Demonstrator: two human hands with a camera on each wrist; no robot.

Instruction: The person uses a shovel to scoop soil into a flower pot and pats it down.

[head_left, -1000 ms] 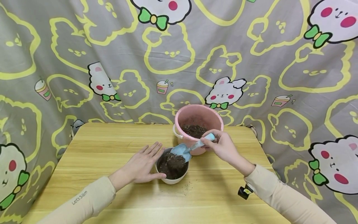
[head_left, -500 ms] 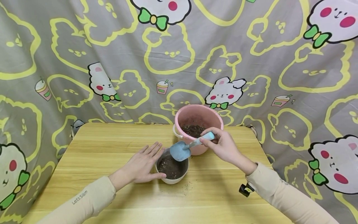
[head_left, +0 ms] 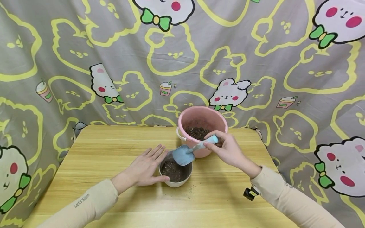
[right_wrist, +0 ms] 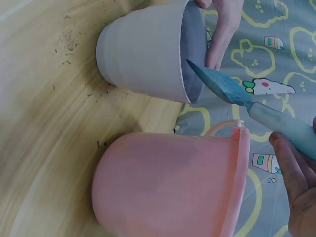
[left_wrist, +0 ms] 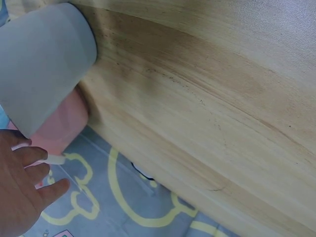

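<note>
My left hand [head_left: 144,167] lies with straight fingers against the left rim of a white plant pot [head_left: 177,184], its thumb at the front edge. Dark soil [head_left: 172,171] shows inside the pot. My right hand [head_left: 228,152] grips the pale blue handle of a hand trowel [head_left: 183,155]. The blade hangs over the pot's far right side, its blue surface showing with no heap on it. In the right wrist view the trowel [right_wrist: 222,84] points its tip at the pot's mouth, and the pot wall [right_wrist: 143,49] stands beside the bucket.
A pink bucket [head_left: 185,115] with a white handle stands behind the pot, dark soil [head_left: 197,133] inside. Crumbs of soil [head_left: 190,191] are scattered on the wooden table [head_left: 128,205]. A patterned curtain [head_left: 128,57] hangs behind. A small black item [head_left: 250,193] is at the right sleeve.
The soil heaped on the trowel has dropped into the pot, and the blade now shows bare blue. The trowel has turned and shifted slightly. The left hand has stayed still.
</note>
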